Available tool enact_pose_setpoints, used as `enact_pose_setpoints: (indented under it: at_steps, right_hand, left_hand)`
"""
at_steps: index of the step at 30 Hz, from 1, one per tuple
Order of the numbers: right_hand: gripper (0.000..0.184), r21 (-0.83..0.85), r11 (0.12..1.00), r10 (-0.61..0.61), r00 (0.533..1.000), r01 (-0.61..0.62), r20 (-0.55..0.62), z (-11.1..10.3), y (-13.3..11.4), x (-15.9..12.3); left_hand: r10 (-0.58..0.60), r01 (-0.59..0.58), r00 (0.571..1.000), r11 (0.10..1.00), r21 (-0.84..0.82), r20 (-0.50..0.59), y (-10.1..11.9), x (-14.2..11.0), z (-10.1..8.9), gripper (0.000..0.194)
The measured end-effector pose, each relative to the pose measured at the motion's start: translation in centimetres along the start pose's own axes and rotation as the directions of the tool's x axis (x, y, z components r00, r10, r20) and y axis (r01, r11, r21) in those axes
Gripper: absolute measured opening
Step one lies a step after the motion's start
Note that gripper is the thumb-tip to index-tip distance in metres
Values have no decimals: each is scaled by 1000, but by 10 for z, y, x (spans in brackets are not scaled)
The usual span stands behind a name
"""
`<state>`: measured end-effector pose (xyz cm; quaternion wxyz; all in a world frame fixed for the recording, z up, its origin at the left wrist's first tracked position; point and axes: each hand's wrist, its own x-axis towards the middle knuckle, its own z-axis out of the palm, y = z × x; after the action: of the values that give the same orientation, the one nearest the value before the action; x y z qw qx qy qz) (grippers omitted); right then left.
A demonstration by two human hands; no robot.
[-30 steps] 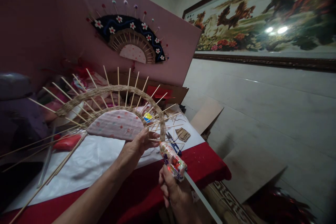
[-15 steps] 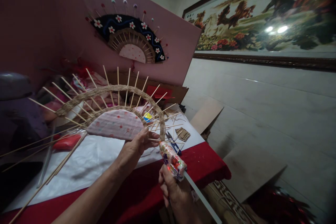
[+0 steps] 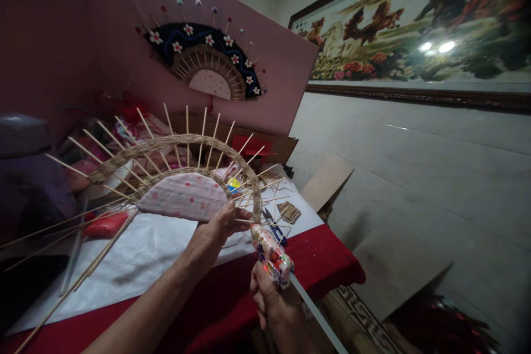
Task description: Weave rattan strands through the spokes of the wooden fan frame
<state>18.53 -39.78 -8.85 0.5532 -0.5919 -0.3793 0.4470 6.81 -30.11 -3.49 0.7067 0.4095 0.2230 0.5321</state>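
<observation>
Pink wall (image 3: 274,83) — woven half-round frame (image 3: 191,139) in left hand (image 3: 219,227).

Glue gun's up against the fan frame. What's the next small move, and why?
I'd probably squeeze out a little glue: the right hand has the glue gun with its nozzle at the outer woven band's lower end, and the left hand grips the fan frame close by.

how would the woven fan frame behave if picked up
The woven fan frame looks light: thin sticks and open gaps. Probably fairly stiff, since its arch looks even with the left hand gripping one end. Slender tips might snap.
</observation>
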Motion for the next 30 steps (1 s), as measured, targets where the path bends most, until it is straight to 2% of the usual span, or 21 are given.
enact_pose_setpoints:
  at_steps: [7, 15, 20, 24, 30]
  right_hand:
    - [47, -35, 999, 9, 1000, -8, 28, 0, -7, -2]
    - [44, -41, 999, 8, 1000, -7, 23, 1, -15, -5]
    - [46, 42, 999, 10, 997, -13, 74, 1, -13, -2]
    - [46, 49, 999, 20, 999, -22, 46, 1, -11, 1]
    - [44, 77, 997, -32, 994, 24, 102, 1, -19, 0]
  left_hand:
    - [43, -42, 999, 996, 84, -16, 2, -2, 2, 33]
    - [10, -11, 1000, 992, 123, 9, 1, -1, -1, 35]
    - [20, -22, 1000, 989, 146, 14, 2, -2, -1, 36]
    - [22, -22, 1000, 991, 130, 0, 2, -2, 1, 35]
    - [14, -14, 1000, 992, 127, -7, 2, -1, 1, 35]
